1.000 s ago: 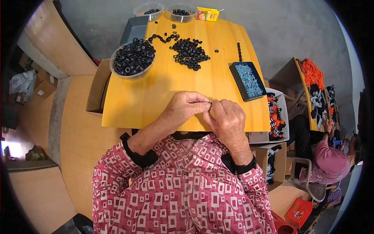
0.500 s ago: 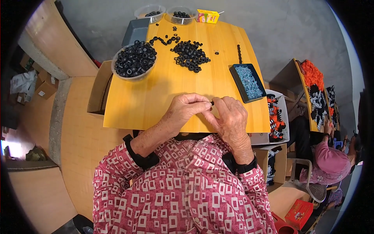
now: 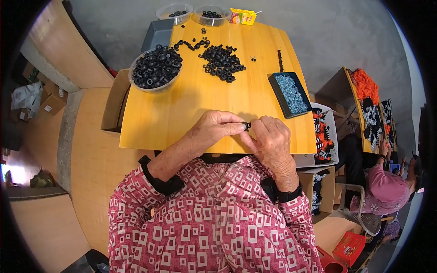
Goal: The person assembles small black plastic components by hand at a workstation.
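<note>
Near the front edge of the yellow table (image 3: pixel 159 132), both my hands meet over a small black ring-like part (image 3: pixel 246 125). My left hand (image 3: pixel 215 128) pinches it between thumb and fingertips. From the other side, the fingers of my right hand (image 3: pixel 269 136) close on the same part; its far end is hidden by them. Ahead lies a loose pile of black parts (image 3: pixel 223 63), some round and some ring-shaped. To the left stands a clear bowl (image 3: pixel 157 89) heaped with round black pieces. At right is a dark tray (image 3: pixel 286 111) full of small bluish-clear bits.
A grey tray (image 3: pixel 157 35), two clear tubs (image 3: pixel 210 22) and a yellow carton (image 3: pixel 242 17) stand at the far edge. A thin black stick (image 3: pixel 280 61) lies behind the dark tray. Boxes (image 3: pixel 330 159) flank the table; another person (image 3: pixel 387 191) sits at right.
The black part now shows more between my fingertips, with its ring shape visible. My hands have drawn very slightly apart; the things on the table stay put.
</note>
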{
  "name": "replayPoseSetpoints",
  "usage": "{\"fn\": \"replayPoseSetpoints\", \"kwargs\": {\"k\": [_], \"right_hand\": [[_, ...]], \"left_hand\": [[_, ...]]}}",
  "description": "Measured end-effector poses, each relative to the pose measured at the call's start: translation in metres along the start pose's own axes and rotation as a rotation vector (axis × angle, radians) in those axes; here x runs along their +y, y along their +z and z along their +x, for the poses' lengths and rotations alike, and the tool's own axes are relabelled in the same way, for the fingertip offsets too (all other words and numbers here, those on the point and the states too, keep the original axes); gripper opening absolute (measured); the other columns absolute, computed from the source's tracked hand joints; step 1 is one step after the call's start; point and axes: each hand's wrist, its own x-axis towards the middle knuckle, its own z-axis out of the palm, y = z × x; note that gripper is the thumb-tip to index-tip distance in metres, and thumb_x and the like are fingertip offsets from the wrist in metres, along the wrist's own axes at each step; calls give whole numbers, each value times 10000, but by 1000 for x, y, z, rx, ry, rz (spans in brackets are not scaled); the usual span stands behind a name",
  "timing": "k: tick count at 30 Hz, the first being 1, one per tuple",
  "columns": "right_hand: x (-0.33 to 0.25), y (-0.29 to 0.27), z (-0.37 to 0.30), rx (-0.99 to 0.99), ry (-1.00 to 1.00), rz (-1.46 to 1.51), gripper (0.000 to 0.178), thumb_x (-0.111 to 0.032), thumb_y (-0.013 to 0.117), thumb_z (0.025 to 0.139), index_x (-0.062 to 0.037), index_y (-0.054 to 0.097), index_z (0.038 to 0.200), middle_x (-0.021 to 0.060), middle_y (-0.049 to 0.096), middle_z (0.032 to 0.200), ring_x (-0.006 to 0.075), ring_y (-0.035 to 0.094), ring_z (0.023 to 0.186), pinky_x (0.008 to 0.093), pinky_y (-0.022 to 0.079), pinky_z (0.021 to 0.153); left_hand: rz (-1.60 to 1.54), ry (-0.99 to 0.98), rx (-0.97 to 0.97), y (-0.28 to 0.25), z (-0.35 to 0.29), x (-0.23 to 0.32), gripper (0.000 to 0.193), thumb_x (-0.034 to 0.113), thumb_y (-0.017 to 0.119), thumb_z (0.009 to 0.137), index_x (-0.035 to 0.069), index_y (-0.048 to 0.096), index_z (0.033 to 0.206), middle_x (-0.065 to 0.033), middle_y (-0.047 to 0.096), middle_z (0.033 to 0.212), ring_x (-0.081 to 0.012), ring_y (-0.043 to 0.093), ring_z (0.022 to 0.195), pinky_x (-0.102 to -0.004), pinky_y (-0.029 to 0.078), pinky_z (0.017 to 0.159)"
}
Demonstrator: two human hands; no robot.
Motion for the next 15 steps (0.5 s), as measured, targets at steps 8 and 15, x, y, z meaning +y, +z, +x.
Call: {"fn": "replayPoseSetpoints", "kwargs": {"k": [8, 15], "right_hand": [[2, 5, -6, 12, -15, 8, 245, -165, 769, 758, -32, 565, 779, 94, 487, 643, 270, 555, 570, 371, 468, 531], [-4, 6, 4, -2, -4, -45, 236, -155, 766, 742, -37, 564, 776, 96, 502, 652, 271, 567, 582, 372, 470, 539]], "left_hand": [[-42, 46, 80, 11, -2, -3, 269, 191, 653, 904, -45, 700, 1024, -52, 686, 907, -98, 587, 870, -256, 472, 794], [-23, 46, 79, 7, 1, 2, 248, 174, 655, 900, -36, 701, 1024, -31, 685, 911, -82, 586, 873, -245, 467, 807]]}}
